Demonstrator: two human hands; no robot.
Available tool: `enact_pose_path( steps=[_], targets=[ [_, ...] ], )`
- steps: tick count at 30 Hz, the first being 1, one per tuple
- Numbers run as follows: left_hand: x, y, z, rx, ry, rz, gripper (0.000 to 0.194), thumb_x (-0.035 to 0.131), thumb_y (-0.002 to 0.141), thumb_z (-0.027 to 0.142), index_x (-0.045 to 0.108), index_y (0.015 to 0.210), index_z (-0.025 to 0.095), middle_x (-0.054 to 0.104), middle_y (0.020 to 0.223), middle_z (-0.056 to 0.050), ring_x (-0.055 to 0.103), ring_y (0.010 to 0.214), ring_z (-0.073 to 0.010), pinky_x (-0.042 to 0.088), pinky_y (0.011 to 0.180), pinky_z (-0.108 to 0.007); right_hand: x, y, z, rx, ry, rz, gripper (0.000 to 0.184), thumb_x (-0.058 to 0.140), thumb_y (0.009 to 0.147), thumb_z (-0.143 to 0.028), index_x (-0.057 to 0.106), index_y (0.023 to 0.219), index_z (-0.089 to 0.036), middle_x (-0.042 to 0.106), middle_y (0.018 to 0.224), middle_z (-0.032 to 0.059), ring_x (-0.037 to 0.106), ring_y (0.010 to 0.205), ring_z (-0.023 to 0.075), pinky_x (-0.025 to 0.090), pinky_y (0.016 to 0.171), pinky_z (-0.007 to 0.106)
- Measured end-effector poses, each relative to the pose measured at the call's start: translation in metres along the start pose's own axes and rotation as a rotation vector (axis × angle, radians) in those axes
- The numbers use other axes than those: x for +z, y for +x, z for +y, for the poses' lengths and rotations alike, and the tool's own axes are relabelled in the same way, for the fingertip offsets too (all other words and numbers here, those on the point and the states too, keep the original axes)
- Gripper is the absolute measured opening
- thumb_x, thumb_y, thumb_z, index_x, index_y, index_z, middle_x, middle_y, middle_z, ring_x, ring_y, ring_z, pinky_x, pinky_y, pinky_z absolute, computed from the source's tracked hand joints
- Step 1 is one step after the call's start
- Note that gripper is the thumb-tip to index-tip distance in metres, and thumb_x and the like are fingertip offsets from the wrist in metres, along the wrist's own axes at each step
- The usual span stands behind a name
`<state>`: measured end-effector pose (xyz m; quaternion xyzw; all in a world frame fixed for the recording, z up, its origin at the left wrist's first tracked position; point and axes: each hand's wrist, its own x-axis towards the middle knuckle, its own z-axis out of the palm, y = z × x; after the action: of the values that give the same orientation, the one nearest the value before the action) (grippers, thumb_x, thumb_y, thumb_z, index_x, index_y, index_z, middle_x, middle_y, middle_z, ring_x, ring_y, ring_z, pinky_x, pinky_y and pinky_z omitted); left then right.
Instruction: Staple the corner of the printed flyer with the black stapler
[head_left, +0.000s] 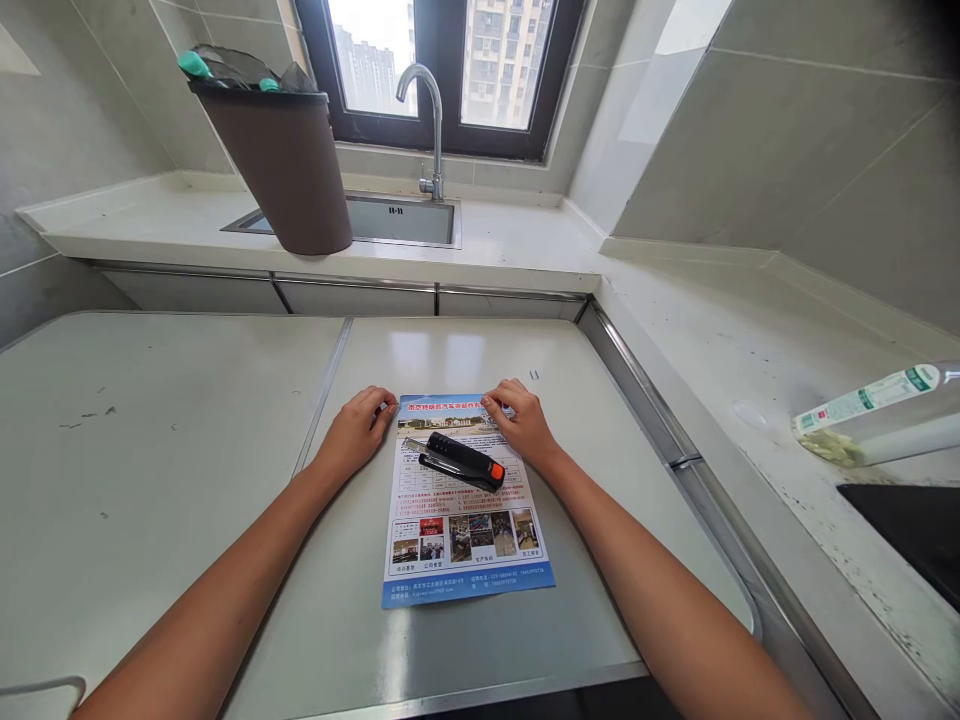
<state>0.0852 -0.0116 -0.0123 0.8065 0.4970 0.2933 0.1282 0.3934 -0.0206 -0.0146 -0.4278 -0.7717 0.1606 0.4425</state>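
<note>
A printed colour flyer (465, 540) lies flat on the pale tabletop (187, 450) in front of me. A black stapler (459, 461) with an orange end rests on the flyer's upper half. My left hand (358, 425) sits at the flyer's top left corner, its fingers curled with the fingertips at the paper's edge. Fingers of my right hand (521, 417) press on the top right corner. Neither hand touches the stapler.
A brown bin (289, 165) with bottles in it stands on the back counter beside a steel sink (397, 220) and tap (430, 120). A plastic bottle (877, 415) lies on the right counter, near a black hob (911, 530). A window is behind.
</note>
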Motion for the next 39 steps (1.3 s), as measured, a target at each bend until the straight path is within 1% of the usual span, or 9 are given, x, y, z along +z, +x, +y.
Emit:
enact_pose_path(
  steps=[12,35,39],
  targets=[
    [-0.0003,0.0001,0.0008,0.0,-0.005,0.001,0.017,0.046,0.101,0.028,0.061,0.097,0.022,0.068,0.098,-0.005,0.062,0.083,-0.0208,0.046,0.078,-0.033,0.0006,-0.0006,0.001,0.003,-0.006,0.007,0.027,0.051,0.104,-0.033,0.064,0.083,-0.023,0.06,0.077,0.0031,0.051,0.078,0.0207,0.041,0.075,0.036],
    [-0.0017,-0.0005,0.0029,-0.006,-0.029,-0.015,0.018,0.044,0.102,0.029,0.06,0.096,0.021,0.067,0.099,-0.006,0.061,0.084,-0.021,0.047,0.08,-0.035,0.0007,0.0003,0.0004,0.012,-0.014,0.011,0.03,0.05,0.105,-0.038,0.065,0.084,-0.023,0.06,0.075,0.0033,0.052,0.077,0.0213,0.042,0.075,0.037],
    [-0.0015,-0.0005,0.003,0.002,-0.035,-0.015,0.02,0.042,0.103,0.03,0.06,0.098,0.021,0.067,0.1,-0.007,0.061,0.088,-0.022,0.047,0.081,-0.035,-0.0009,-0.0016,-0.0028,-0.029,0.001,-0.023,0.028,0.051,0.105,-0.039,0.066,0.087,-0.023,0.061,0.078,0.0039,0.051,0.078,0.0213,0.043,0.076,0.038]
  ],
)
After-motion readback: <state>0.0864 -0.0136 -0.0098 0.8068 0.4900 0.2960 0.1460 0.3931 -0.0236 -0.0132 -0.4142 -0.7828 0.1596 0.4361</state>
